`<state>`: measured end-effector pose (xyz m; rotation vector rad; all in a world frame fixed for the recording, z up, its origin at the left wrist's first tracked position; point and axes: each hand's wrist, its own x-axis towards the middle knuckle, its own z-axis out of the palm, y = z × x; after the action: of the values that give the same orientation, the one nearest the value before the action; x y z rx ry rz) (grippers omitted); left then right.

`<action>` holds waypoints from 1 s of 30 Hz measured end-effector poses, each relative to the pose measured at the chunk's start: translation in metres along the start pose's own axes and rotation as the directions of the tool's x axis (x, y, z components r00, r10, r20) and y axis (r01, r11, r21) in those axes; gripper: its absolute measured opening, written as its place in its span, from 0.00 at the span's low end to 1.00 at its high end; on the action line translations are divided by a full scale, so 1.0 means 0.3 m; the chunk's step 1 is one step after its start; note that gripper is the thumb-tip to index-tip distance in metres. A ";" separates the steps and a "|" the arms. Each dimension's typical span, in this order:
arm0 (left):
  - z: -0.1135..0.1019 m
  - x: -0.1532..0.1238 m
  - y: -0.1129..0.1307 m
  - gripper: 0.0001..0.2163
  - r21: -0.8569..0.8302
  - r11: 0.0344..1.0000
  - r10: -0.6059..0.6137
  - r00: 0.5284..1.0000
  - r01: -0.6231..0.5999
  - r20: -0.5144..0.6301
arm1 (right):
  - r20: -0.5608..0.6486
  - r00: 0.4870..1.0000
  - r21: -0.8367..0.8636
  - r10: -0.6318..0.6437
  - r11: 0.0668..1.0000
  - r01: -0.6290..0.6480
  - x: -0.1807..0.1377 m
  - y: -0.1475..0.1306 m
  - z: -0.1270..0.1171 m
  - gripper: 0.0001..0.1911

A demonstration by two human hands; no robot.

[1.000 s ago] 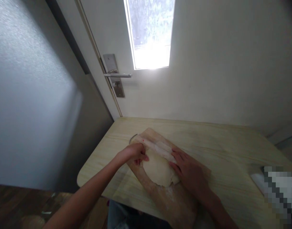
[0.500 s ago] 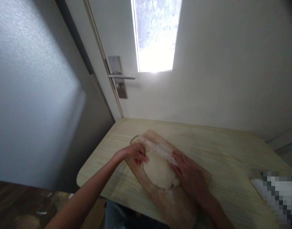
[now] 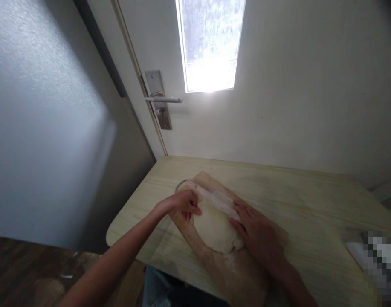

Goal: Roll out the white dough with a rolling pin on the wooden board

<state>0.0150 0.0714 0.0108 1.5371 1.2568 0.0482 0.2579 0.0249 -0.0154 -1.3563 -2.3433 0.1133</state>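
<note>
A flattened sheet of pale dough [image 3: 214,228] lies on a floured wooden cutting board [image 3: 195,247]. Along its far edge runs a whitish rolling pin [image 3: 198,188], set diagonally, and some dough seems to be wrapped around its middle. My left hand [image 3: 187,204] has curled fingers, with thumb and forefinger pinching the dough's left edge. My right hand [image 3: 254,228] rests over the near right end of the pin, its fingers bent onto it, and hides that end. The palm side of both hands is out of sight.
The board lies slantwise on a light wood-grain table [image 3: 150,179], with a metal ring handle [image 3: 180,184] at its far left corner. A door with a lever handle [image 3: 163,99] stands right behind. At the right edge sits a pixelated white item [image 3: 382,260].
The view has shifted slightly. Both hands stay at nearly the same spots on the dough and the pin, with only a very small movement of the left fingers.
</note>
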 end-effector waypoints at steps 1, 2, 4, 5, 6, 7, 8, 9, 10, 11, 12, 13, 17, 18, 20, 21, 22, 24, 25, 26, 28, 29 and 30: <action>0.000 0.001 0.003 0.16 -0.009 1.000 -0.008 1.000 0.008 0.008 | 0.001 1.000 0.004 0.002 1.000 -0.002 0.001 0.000 -0.001 0.18; 0.000 0.002 0.007 0.15 -0.013 1.000 -0.021 1.000 0.021 0.012 | 0.001 1.000 0.009 0.004 1.000 -0.004 0.002 0.000 -0.002 0.18; 0.000 0.003 0.018 0.15 0.014 0.999 -0.048 0.999 0.048 0.015 | 0.006 1.000 0.022 0.010 1.000 -0.010 0.005 -0.001 -0.005 0.18; 0.000 0.004 0.023 0.16 0.045 0.997 -0.056 0.998 0.055 0.014 | 0.011 1.000 0.027 0.011 1.000 -0.012 0.006 -0.001 -0.006 0.18; 0.000 0.004 0.027 0.16 0.076 0.995 -0.060 0.998 0.059 0.014 | 0.015 1.000 0.031 0.013 0.999 -0.014 0.008 -0.001 -0.007 0.18; 0.000 0.005 0.029 0.16 0.101 0.993 -0.062 0.998 0.060 0.014 | 0.015 1.000 0.033 0.017 0.999 -0.017 0.009 -0.002 -0.008 0.18; -0.001 0.007 0.029 0.16 0.109 0.992 -0.064 0.998 0.062 0.018 | 0.014 1.000 0.035 0.020 0.999 -0.020 0.009 -0.002 -0.008 0.18; -0.003 0.008 0.027 0.16 0.095 0.994 -0.065 0.998 0.062 0.022 | 0.011 1.000 0.037 0.022 0.999 -0.022 0.010 -0.002 -0.007 0.18; -0.004 0.009 0.024 0.17 0.063 0.996 -0.065 0.998 0.063 0.028 | 0.006 1.000 0.039 0.025 0.999 -0.025 0.010 -0.002 -0.006 0.18; -0.005 0.010 0.020 0.17 0.026 0.998 -0.065 0.997 0.064 0.036 | 0.003 1.000 0.041 0.027 0.999 -0.027 0.009 -0.002 -0.005 0.18; -0.007 0.011 0.017 0.18 -0.008 0.998 -0.065 0.997 0.066 0.047 | 0.002 1.000 0.044 0.027 0.999 -0.028 0.009 -0.001 -0.003 0.18; -0.008 0.012 0.015 0.19 -0.030 0.997 -0.067 0.996 0.068 0.058 | 0.003 1.000 0.047 0.027 0.999 -0.027 0.008 0.000 -0.002 0.18; -0.011 0.011 0.013 0.20 -0.044 0.996 -0.079 0.994 0.082 0.074 | 0.009 1.000 0.051 0.026 0.998 -0.027 0.006 0.003 -0.001 0.17; -0.011 0.011 0.012 0.20 -0.048 0.996 -0.067 0.995 0.070 0.070 | 0.008 1.000 0.053 0.027 0.998 -0.028 0.006 0.003 -0.001 0.17; -0.011 0.010 0.006 0.20 -0.054 0.998 -0.033 0.997 0.037 0.063 | 0.007 1.000 0.058 0.027 0.998 -0.027 0.006 0.003 0.000 0.17; -0.011 0.010 0.002 0.19 -0.055 0.998 -0.016 0.998 0.020 0.061 | 0.007 1.000 0.060 0.027 0.998 -0.027 0.007 0.003 0.000 0.17; -0.011 0.010 -0.002 0.19 -0.055 0.998 -0.002 0.998 0.006 0.061 | 0.009 1.000 0.060 0.027 0.998 -0.027 0.007 0.003 0.000 0.17; -0.011 0.010 -0.011 0.18 -0.042 0.999 0.032 0.998 -0.030 0.053 | 0.021 0.999 0.053 0.034 0.998 -0.035 0.009 0.001 -0.001 0.17; -0.010 0.011 -0.014 0.18 -0.030 0.998 0.050 0.998 -0.048 0.049 | 0.029 0.999 0.049 0.038 0.998 -0.040 0.010 0.000 -0.003 0.17; -0.009 0.011 -0.016 0.18 -0.017 0.998 0.066 0.997 -0.065 0.044 | 0.036 0.999 0.047 0.041 0.998 -0.043 0.010 -0.001 -0.004 0.17; -0.009 0.011 -0.018 0.19 -0.005 0.997 0.078 0.996 -0.078 0.038 | 0.041 0.998 0.050 0.043 0.998 -0.045 0.011 -0.002 -0.007 0.17; -0.009 0.011 -0.019 0.19 -0.016 0.997 0.076 0.996 -0.076 0.040 | 0.040 0.998 0.054 0.041 0.998 -0.043 0.011 -0.003 -0.008 0.17; -0.011 0.011 -0.019 0.19 -0.039 0.997 0.071 0.996 -0.069 0.049 | 0.036 0.999 0.060 0.039 0.997 -0.041 0.010 -0.003 -0.009 0.17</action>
<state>0.0107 0.0751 0.0060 1.5403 1.1563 0.0774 0.2570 0.0268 -0.0119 -1.3820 -2.3223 0.2203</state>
